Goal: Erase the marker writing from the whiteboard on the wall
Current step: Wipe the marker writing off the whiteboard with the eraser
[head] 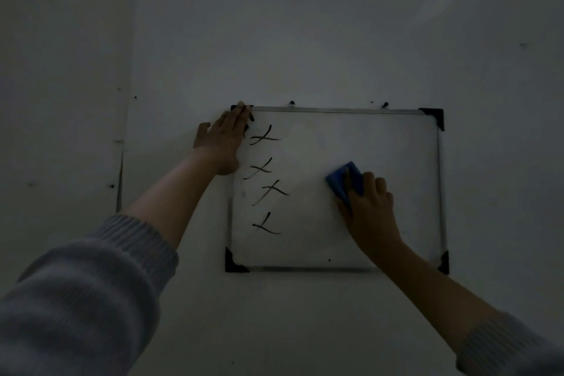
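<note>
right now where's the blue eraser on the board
In the head view the blue eraser is pressed against the whiteboard right of centre, held by the right hand, well right of the marker writing.

The whiteboard (351,143) is white with a silver frame and black corner caps (433,116). Down its left side runs a column of black cross-shaped marker strokes (265,180). Right of them, on the board, the eraser (343,181) is blue. Both sleeves (100,281) are grey ribbed knit.
</note>
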